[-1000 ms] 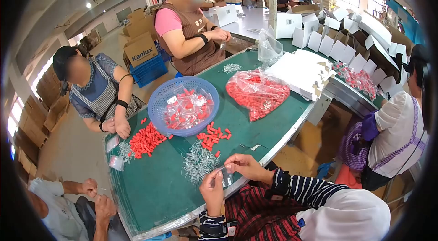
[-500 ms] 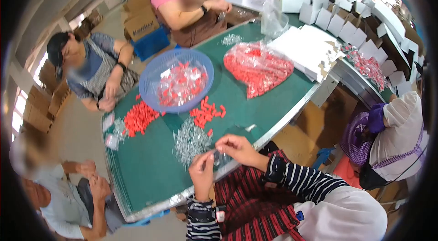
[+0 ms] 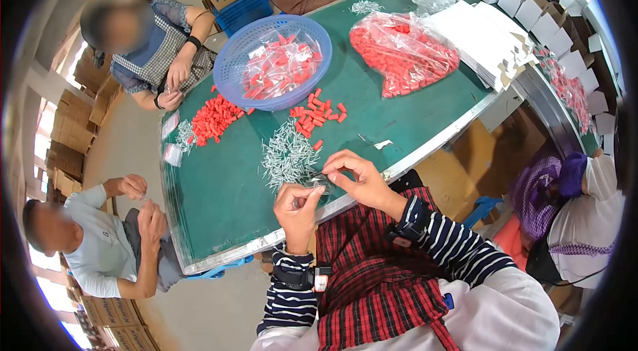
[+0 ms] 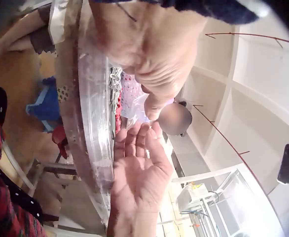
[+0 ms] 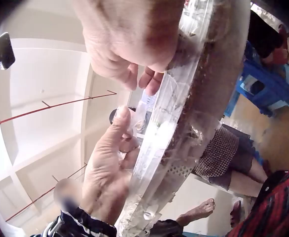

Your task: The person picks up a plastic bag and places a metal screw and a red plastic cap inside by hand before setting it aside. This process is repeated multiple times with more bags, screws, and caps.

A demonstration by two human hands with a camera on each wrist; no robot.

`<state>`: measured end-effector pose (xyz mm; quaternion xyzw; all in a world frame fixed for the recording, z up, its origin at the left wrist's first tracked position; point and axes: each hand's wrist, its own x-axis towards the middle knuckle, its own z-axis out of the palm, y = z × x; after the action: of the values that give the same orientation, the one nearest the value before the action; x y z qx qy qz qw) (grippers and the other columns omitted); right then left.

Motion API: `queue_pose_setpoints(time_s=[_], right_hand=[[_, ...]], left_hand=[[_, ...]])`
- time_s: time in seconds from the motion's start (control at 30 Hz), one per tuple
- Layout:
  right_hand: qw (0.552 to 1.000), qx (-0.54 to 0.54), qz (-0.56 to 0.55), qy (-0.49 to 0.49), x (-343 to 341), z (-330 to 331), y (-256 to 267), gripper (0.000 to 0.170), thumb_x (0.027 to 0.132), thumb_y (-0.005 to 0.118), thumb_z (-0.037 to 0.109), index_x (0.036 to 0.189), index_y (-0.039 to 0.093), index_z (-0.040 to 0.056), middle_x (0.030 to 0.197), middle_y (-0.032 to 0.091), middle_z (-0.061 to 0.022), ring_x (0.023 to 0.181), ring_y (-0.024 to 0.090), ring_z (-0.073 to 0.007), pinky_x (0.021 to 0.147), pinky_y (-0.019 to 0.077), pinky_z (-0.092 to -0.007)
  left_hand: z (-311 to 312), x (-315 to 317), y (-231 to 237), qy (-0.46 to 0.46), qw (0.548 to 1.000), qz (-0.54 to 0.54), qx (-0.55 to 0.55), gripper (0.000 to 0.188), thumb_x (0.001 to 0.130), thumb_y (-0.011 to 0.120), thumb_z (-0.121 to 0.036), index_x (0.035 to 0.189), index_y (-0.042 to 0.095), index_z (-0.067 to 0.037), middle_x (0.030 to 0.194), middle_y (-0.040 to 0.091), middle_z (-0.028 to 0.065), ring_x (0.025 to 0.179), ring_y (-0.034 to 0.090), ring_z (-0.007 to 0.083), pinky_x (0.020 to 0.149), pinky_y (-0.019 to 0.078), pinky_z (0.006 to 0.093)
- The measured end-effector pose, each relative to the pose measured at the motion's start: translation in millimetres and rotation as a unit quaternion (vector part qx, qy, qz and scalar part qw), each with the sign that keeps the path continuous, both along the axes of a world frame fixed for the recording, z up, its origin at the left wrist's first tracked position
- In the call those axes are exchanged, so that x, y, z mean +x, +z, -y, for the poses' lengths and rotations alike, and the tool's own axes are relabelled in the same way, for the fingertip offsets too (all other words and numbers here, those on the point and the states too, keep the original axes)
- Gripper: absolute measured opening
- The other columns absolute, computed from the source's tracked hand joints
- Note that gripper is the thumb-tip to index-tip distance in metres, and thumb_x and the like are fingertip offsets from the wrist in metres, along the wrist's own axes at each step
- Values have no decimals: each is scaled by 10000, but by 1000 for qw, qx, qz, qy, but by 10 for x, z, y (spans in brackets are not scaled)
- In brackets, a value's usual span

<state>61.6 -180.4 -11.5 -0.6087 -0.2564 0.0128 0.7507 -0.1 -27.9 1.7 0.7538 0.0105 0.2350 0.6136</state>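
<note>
In the head view, the left hand (image 3: pixel 297 210) pinches a small clear bag (image 3: pixel 319 182) between thumb and curled fingers. The right hand (image 3: pixel 364 181) has its thumb and fingertips at the bag's other side, close to the left fingertips. A pile of small metal screws or pins (image 3: pixel 287 154) lies just beyond, with red plastic pieces (image 3: pixel 312 116) behind it. The left wrist view shows the left hand (image 4: pixel 147 54) above the right hand (image 4: pixel 140 185), their fingertips meeting. In the right wrist view, the clear bag (image 5: pixel 137 120) is at the left hand (image 5: pixel 109 165); contents are unclear.
A blue basket (image 3: pixel 221 62) of packed red pieces and a large bag of red pieces (image 3: pixel 402 52) stand on the green table (image 3: pixel 232 205). White cards (image 3: pixel 475 32) are stacked at right. Other people sit around the table, whose metal edge (image 3: pixel 425 152) runs before the wearer.
The head view has tilted down and shifted, so the table sits higher in it. Both hands stay together at the small bag, beside the metal pile, with slightly changed finger positions.
</note>
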Motion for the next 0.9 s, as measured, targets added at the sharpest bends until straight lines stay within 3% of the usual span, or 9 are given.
queue_pose_setpoints(time_s=[0.1,0.27,0.43,0.53,0.77,0.83,0.87,0.9], right_hand=[[999,-22,-15,22,-19,16,76,124,856,631,31,977,660,28,1010,584,-61,918,566,-142,811,454,-271],[997,-56,51,17,-24,16,83,131,815,691,67,943,677,44,951,605,-76,908,594,-187,811,470,-303],[996,-67,61,16,-11,4,43,124,809,685,56,929,666,29,923,611,-85,882,603,-194,788,481,-309],[996,-74,49,9,-19,1,39,107,823,666,53,922,649,15,921,611,-87,877,604,-197,781,483,-310],[993,-103,65,-1,-24,10,37,95,848,625,46,934,613,7,929,597,-92,852,597,-222,757,475,-317],[992,-104,70,0,-19,5,15,77,852,617,44,922,611,12,921,589,-95,837,591,-227,752,470,-319],[991,-108,72,1,-22,5,12,71,853,615,41,917,608,13,916,586,-94,834,590,-226,750,470,-319],[991,-113,74,2,-22,3,14,64,853,612,38,912,605,14,910,583,-92,831,588,-225,747,469,-319]], left_hand=[[22,4,-14,0,1000,-6,22,206,734,745,53,731,558,-32,775,501,14,674,457,72,586,373,215],[18,8,-74,-18,999,2,48,187,758,715,64,758,553,-30,811,513,26,687,473,76,597,386,213],[40,21,-67,-12,999,-2,36,180,759,703,65,768,546,-23,819,516,26,690,477,83,616,401,212],[64,28,9,4,996,5,90,163,757,692,70,796,561,-17,819,518,24,711,482,89,623,403,212],[52,50,49,-12,997,-29,73,51,835,634,-28,837,597,7,785,543,27,748,506,106,666,421,253],[61,49,50,-5,996,-52,73,51,832,637,-21,801,608,9,775,569,36,725,517,108,655,419,251],[57,60,24,-4,996,-18,82,23,818,649,0,805,631,5,774,561,20,634,477,60,542,376,214],[57,61,19,-2,997,-17,82,23,818,649,0,805,631,5,774,561,20,634,477,60,542,376,214]])
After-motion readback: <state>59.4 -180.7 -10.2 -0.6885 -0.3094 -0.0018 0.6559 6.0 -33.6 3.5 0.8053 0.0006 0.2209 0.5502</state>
